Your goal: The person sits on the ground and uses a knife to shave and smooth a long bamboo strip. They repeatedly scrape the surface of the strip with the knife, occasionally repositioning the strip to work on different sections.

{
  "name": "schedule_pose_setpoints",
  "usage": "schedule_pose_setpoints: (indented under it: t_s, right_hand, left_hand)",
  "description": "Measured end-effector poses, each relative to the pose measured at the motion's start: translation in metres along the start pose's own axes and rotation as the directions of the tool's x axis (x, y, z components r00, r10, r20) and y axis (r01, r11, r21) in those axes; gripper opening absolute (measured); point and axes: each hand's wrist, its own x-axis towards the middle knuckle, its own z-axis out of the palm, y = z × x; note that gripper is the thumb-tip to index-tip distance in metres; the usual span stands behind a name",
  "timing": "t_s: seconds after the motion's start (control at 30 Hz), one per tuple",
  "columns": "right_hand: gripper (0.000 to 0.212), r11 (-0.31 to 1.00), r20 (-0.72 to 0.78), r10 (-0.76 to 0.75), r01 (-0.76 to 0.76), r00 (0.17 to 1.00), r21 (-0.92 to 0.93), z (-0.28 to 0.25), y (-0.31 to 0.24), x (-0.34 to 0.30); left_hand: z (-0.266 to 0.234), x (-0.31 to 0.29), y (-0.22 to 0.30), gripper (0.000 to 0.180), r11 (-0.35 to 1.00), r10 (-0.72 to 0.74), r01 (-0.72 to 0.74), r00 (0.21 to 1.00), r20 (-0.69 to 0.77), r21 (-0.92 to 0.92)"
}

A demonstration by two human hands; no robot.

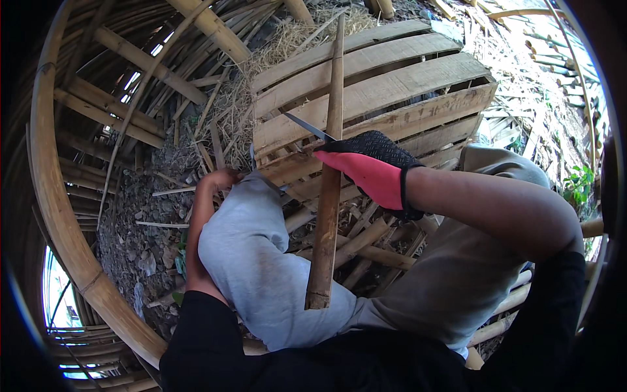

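Note:
My right hand [372, 166], in a pink and black glove, is closed on a knife [304, 125] whose blade points to the upper left. Its handle is hidden by the glove. The same hand lies across a long split bamboo piece [323, 242], which runs from between my thighs up over a wooden slatted crate [366, 78]. Beside my left knee is my bare left hand [225, 178], near the crate's left corner. The knee hides its fingers, so their grip does not show.
Dry straw [287, 42] lies behind the crate. Cut bamboo pieces [375, 251] are under and between my legs. A thick curved bamboo pole [98, 281] bounds the left side, with bamboo framework [130, 65] at upper left. Leaf litter [144, 242] covers the ground there.

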Motion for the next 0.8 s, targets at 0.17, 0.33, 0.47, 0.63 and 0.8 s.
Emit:
schedule_pose_setpoints:
  t_s: [0.17,0.33,0.47,0.63,0.8]
  right_hand:
    - [0.047,0.997,0.064,0.076,-0.078,0.995,0.02,0.004,-0.025,-0.006]
    - [0.047,0.999,0.039,-0.014,0.015,0.999,-0.035,0.007,-0.015,-0.003]
    - [0.046,0.998,0.058,0.001,0.002,0.998,-0.058,0.006,-0.018,-0.004]
    - [0.045,0.998,0.059,0.007,-0.003,0.998,-0.056,0.007,-0.013,0.001]
    - [0.043,0.967,0.041,-0.189,0.194,0.981,-0.168,0.004,-0.011,-0.003]
  left_hand:
    - [0.035,-0.039,-0.036,0.048,0.935,-0.029,-0.022,0.99,-0.137,-0.355]
    - [0.082,-0.016,-0.049,0.051,0.863,0.022,-0.139,0.971,-0.239,-0.486]
    - [0.079,-0.002,-0.046,0.053,0.861,0.044,-0.187,0.954,-0.296,-0.472]
    - [0.069,0.01,-0.044,0.056,0.872,0.062,-0.204,0.948,-0.313,-0.446]
    - [0.022,0.015,-0.053,0.058,0.865,0.072,-0.212,0.95,-0.304,-0.455]
